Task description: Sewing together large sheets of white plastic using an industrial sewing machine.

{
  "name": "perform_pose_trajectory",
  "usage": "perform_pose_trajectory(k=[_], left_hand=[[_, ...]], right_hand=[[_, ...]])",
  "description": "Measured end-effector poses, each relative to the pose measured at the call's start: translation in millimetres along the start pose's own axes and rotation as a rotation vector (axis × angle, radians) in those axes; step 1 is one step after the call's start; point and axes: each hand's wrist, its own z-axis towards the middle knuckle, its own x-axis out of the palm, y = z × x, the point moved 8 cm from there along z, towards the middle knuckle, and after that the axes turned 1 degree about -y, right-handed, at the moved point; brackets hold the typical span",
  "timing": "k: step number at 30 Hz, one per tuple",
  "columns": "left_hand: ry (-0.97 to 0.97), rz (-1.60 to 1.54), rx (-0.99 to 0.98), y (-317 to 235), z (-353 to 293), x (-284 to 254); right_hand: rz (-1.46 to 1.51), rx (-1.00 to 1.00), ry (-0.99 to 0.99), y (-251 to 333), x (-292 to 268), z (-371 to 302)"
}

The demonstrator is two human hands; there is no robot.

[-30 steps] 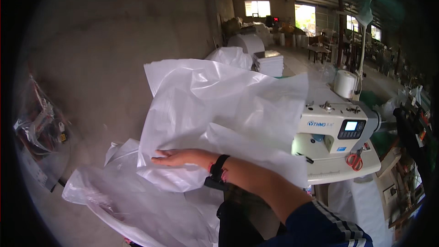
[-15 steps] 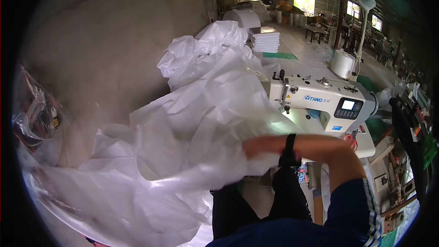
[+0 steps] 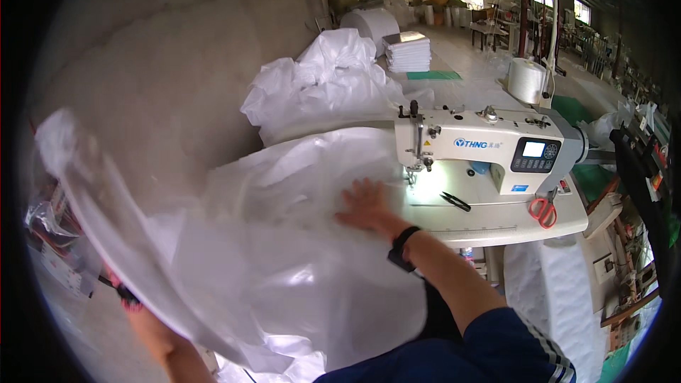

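A large white plastic-looking sheet (image 3: 284, 262) spreads over the work surface and down across my lap. My right hand (image 3: 365, 206), fingers spread, lies flat on it just left of the sewing machine's needle area. At the lower left my left forearm (image 3: 159, 337) reaches up to the raised left part of the sheet; beyond the wrist band, the sheet hides that hand and its fingers. The white sewing machine (image 3: 468, 138) stands at the right, its lamp lit. Black thread snips (image 3: 455, 201) and red-handled scissors (image 3: 543, 213) rest on its bed.
Behind the sheet a crumpled white heap (image 3: 319, 85) lies against the bare wall (image 3: 163, 64). Farther back are a large white roll (image 3: 372, 25) and a folded stack (image 3: 408, 53). A thread cone (image 3: 527, 80) stands behind the machine. Clear-wrapped items (image 3: 53, 241) are at the far left.
My right hand has moved away from the front edge onto the sheet and now lies flat. The sheet's left side has been lifted, and my left forearm has come into view. The snips are now uncovered.
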Motion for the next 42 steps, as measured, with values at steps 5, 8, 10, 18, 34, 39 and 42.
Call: perform_pose_trajectory(k=[5, 8, 10, 18, 34, 39, 42], left_hand=[[0.154, 0.095, 0.029, -17.9, 8.8, 76.8], [0.222, 0.174, 0.086, -2.7, 22.9, 120.3], [0.353, 0.342, 0.150, 58.5, 20.1, 155.6], [0.764, 0.766, -0.122, 75.7, -27.5, 228.9], [0.665, 0.731, -0.030, 20.7, -61.9, 247.7], [0.553, 0.714, 0.206, -27.6, -133.1, 239.8], [0.488, 0.717, 0.283, -33.9, -149.2, 230.5]], right_hand=[[0.008, -0.038, 0.009, 80.7, 26.0, -54.4], [-0.034, -0.072, -0.065, 71.8, 26.8, -68.1], [-0.120, -0.095, -0.047, 73.3, 40.4, -72.5], [0.112, -0.447, -0.474, 43.3, 4.2, -121.9], [1.448, 0.597, 0.319, -6.9, 141.9, -181.9], [1.231, -0.088, 0.620, 48.4, 88.4, -237.2], [1.274, 0.052, 0.889, 41.7, 94.9, -249.8]])
